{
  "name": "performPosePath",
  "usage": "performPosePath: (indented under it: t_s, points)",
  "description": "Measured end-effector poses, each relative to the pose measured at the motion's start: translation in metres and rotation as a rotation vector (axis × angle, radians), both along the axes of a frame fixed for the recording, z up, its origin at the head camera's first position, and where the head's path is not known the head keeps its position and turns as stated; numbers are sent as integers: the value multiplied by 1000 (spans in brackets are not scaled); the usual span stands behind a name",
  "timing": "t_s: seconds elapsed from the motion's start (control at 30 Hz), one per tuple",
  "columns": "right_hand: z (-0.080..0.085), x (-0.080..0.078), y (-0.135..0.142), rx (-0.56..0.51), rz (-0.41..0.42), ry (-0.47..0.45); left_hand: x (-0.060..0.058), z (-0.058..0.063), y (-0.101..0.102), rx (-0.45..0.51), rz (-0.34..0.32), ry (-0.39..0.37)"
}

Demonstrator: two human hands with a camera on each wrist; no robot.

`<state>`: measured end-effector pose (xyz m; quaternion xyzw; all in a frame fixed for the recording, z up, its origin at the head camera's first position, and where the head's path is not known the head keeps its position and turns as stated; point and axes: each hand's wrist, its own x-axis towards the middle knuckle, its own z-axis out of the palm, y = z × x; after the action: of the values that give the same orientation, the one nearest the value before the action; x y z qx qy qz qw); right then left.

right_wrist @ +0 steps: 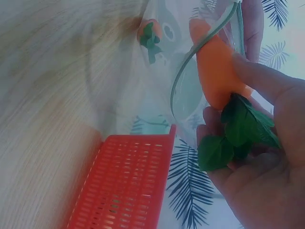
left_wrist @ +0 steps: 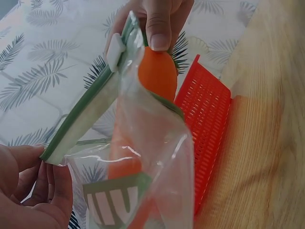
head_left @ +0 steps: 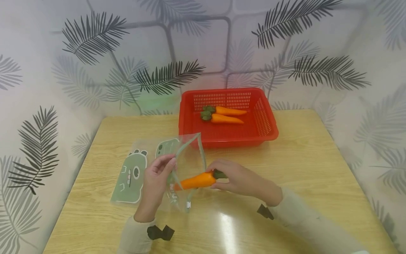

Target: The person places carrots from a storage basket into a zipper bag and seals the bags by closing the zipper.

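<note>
A clear zip bag (head_left: 191,155) with green cartoon prints and a green zip edge stands with its mouth spread. My left hand (head_left: 157,180) pinches one side of that edge between thumb and fingers. In my right hand (head_left: 233,178) is an orange toy carrot (head_left: 198,180), gripped near its green leaves (right_wrist: 243,126). The carrot's pointed end lies inside the bag, while its thick end and leaves stay outside the mouth. A white slider (left_wrist: 115,51) sits on the zip edge. Through the plastic, the right wrist view shows a smaller orange shape with green leaves (right_wrist: 150,40).
Behind the hands, a red plastic basket (head_left: 228,139) stands at the table's back edge. Two more toy carrots (head_left: 226,119) lie in it. A green cartoon monster print (head_left: 131,178) lies flat on the wooden table (head_left: 301,169) left of my left hand. A leaf-patterned wall covering (head_left: 203,46) rises behind.
</note>
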<state>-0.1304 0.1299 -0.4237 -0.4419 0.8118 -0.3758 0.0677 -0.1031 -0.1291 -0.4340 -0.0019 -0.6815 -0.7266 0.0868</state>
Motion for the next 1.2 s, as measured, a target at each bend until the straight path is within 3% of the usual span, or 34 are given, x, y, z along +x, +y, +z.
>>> performPosePath:
  t_s: [0.7, 1.2]
  points:
    - [-9, 1, -20, -4, 59, 119, 1, 3, 4, -6, -14, 8]
    - [-15, 3, -28, 18, 52, 31, 2, 3, 3, 1, -24, 15]
